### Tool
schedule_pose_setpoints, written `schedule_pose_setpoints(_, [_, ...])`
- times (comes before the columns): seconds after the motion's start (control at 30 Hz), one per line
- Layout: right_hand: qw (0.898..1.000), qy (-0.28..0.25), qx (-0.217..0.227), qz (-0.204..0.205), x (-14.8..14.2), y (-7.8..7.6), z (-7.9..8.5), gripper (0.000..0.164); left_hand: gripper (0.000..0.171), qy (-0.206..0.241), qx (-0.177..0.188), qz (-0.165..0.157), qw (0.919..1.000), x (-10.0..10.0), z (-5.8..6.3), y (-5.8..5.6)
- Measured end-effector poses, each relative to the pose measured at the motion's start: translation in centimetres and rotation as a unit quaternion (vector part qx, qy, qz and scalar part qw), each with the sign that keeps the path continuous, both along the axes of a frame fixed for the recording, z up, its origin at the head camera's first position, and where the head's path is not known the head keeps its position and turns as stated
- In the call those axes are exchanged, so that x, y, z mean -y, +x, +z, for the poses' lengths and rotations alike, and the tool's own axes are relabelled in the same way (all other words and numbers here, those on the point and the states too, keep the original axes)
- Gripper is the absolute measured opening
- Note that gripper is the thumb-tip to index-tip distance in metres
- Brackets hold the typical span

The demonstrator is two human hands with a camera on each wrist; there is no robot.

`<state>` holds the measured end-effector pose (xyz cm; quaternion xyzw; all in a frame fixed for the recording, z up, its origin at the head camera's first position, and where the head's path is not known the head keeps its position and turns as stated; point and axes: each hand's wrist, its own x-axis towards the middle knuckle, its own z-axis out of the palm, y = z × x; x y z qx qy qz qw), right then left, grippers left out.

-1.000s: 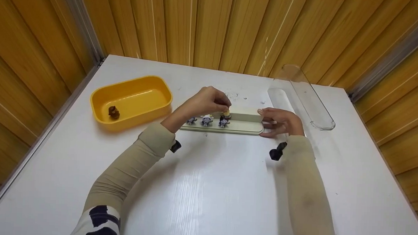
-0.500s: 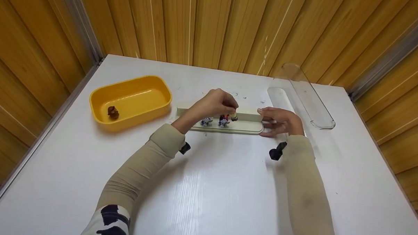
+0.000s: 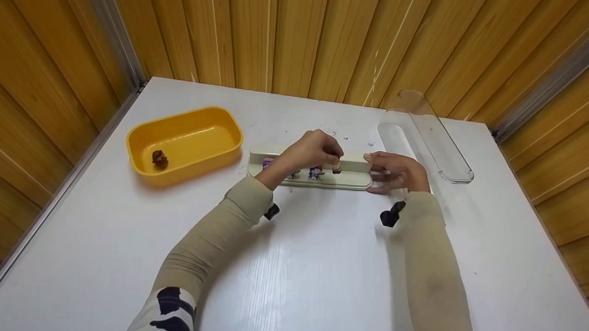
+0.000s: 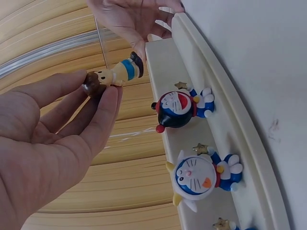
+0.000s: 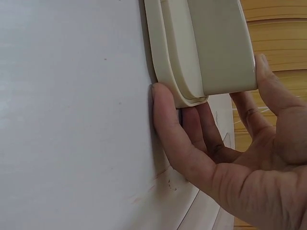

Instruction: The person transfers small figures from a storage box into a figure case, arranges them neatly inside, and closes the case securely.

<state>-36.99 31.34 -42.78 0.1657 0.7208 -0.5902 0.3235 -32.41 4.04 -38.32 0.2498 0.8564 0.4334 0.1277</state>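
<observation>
My left hand pinches a small figurine by its brown-haired head, between thumb and fingertips. The figurine has a pale body, a blue band and a dark base, and it hangs over the right part of a cream stepped display stand. Around the stand's right end, my right hand grips with the thumb at the raised back step and fingers at the base. On the low front step stand blue-and-white cat figurines; the left wrist view shows one in a dark hood and one with pale horns.
A yellow bin stands at the left with a brown figurine inside. At the back right lies a long clear plastic cover. Wood-patterned panels rise behind the white table.
My left hand has moved rightward along the stand, carrying the figurine past the row of cat figurines. The right hand keeps its grip on the stand's end.
</observation>
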Motion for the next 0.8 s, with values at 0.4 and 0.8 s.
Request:
schedule_pose_setpoints(0.4, [1.0, 0.008, -0.006, -0.006, 0.0, 0.1, 0.0, 0.051, 0.022, -0.033, -0.03, 0.002, 0.999, -0.7, -0.5, -0.3])
schedule_pose_setpoints(0.8, [1.0, 0.004, -0.005, 0.008, 0.1, 0.0, 0.0, 0.054, 0.023, -0.063, -0.027, 0.008, 0.9976, -1.4, -0.9, -0.5])
